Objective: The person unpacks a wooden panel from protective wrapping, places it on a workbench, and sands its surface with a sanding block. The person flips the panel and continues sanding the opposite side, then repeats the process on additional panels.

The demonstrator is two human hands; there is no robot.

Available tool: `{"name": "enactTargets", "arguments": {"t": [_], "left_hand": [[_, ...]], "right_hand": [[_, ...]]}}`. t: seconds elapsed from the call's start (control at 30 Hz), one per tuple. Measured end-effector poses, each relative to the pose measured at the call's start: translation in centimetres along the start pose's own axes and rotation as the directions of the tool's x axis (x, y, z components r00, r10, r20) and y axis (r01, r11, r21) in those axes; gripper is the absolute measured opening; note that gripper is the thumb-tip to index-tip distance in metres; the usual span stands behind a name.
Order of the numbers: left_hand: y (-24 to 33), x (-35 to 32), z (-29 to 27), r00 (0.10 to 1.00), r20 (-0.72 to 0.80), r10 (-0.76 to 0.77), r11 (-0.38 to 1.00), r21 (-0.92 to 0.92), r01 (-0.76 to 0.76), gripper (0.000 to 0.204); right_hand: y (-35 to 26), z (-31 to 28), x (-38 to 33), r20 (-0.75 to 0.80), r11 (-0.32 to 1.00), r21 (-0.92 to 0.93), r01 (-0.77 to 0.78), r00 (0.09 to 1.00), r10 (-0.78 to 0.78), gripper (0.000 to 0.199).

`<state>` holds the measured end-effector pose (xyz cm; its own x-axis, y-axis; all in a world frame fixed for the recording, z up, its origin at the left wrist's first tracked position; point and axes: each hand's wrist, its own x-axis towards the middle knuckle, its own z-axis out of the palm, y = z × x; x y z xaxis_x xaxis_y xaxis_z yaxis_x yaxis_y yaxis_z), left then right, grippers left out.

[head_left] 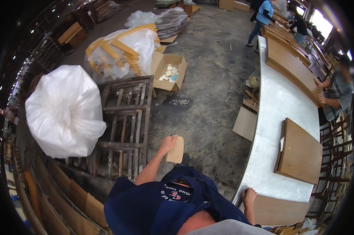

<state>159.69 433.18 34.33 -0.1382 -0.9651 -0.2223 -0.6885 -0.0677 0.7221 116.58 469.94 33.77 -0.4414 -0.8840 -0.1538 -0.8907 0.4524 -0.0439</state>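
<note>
My left hand [168, 145] is closed on the edge of a flat tan piece [176, 150], roughly rectangular with rounded corners. It is held out over the concrete floor in front of my body; its material is hard to make out. At the near end of the silver-topped table [280, 117], my right hand [248, 195] has its fingers curled down beside the left end of a brown wooden panel [278, 210]. What those fingers grip, if anything, is hidden. Farther up the table lie stacked brown panels [299, 150].
To the left, a big white plastic bag [65, 111] sits beside a dark slatted frame [124, 121]. Beyond are an open cardboard box [170, 85] of small pieces and yellow parts [122, 49] in plastic. A co-worker [337, 92] touches a long panel [288, 72] across the table.
</note>
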Motion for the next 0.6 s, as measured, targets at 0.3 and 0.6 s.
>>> {"name": "enactTargets", "arguments": {"t": [0.3, 0.6], "left_hand": [[7.8, 13.0, 3.7, 0.869, 0.308, 0.388, 0.921, -0.136, -0.364, 0.05], [15.5, 6.1, 14.8, 0.499, 0.743, 0.445, 0.848, -0.171, -0.502, 0.033]], "right_hand": [[-0.3, 1.6, 1.3, 0.122, 0.994, 0.009, -0.109, 0.987, 0.107, 0.019], [-0.8, 1.5, -0.2, 0.019, 0.967, -0.072, -0.243, 0.969, 0.245, 0.02]]}}
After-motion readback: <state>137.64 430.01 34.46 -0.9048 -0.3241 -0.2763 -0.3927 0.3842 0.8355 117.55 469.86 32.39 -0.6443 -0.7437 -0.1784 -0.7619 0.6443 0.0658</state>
